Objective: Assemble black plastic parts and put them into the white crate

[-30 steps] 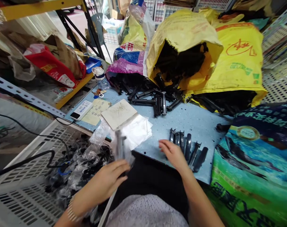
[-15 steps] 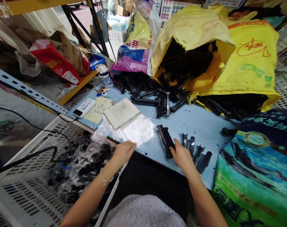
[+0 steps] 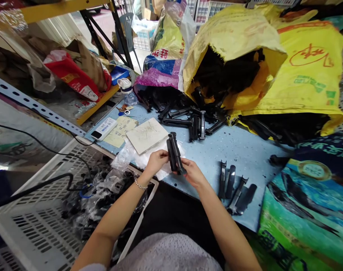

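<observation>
A pair of long black plastic parts [image 3: 174,153] is held upright, side by side, between my two hands above the table's front edge. My left hand [image 3: 157,161] pinches the parts' left side, and my right hand [image 3: 191,171] grips their lower right side. Behind and below them lie white plastic bags [image 3: 141,160] with a pale square board [image 3: 147,135] on top. Several more black parts [image 3: 231,180] lie on the blue table [image 3: 205,158] to the right. A heap of black parts [image 3: 194,122] spills from the sacks at the back.
Yellow sacks [image 3: 233,34] stand at the back, and a blue-green sack [image 3: 304,195] is at the right. A white crate [image 3: 32,226] with bagged black pieces is at the lower left. A bottle [image 3: 127,92], keys and a white device [image 3: 104,129] lie at the table's left.
My right hand has carried the black parts left from the tabletop. My left hand has moved up and right and now holds them too.
</observation>
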Motion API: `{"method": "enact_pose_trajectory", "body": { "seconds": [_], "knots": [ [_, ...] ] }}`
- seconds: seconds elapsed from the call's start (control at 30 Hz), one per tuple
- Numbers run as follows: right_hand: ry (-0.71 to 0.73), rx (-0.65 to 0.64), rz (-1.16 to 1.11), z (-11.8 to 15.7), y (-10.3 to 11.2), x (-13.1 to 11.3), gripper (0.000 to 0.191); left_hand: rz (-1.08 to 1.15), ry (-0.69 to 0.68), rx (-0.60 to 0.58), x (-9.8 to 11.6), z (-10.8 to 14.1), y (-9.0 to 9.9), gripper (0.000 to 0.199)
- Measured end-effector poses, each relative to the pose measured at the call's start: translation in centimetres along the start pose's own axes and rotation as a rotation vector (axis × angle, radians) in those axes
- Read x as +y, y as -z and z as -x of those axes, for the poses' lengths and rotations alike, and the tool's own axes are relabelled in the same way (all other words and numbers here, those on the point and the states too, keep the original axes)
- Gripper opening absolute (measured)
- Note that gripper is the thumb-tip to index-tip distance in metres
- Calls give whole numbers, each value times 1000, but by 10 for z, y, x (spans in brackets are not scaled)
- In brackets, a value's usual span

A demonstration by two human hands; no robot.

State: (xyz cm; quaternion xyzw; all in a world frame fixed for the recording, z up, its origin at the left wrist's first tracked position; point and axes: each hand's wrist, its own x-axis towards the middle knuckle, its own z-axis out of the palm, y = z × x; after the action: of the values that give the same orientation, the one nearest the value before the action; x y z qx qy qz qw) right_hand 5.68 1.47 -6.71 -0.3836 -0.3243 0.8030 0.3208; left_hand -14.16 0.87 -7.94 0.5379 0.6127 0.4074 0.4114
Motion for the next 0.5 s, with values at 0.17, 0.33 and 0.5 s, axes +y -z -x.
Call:
{"method": "enact_pose_trajectory", "body": {
  "seconds": [0.17,0.33,0.5],
  "knots": [
    [117,257,41,-7,2,11,32,-440,-295,56,1,7,4,28],
    [6,48,40,36,11,18,24,-424,-302,29,-8,-2,6,49],
    [-278,-54,-126,35,13,36,26,-437,-375,-31,-1,13,10,68]
  ]
}}
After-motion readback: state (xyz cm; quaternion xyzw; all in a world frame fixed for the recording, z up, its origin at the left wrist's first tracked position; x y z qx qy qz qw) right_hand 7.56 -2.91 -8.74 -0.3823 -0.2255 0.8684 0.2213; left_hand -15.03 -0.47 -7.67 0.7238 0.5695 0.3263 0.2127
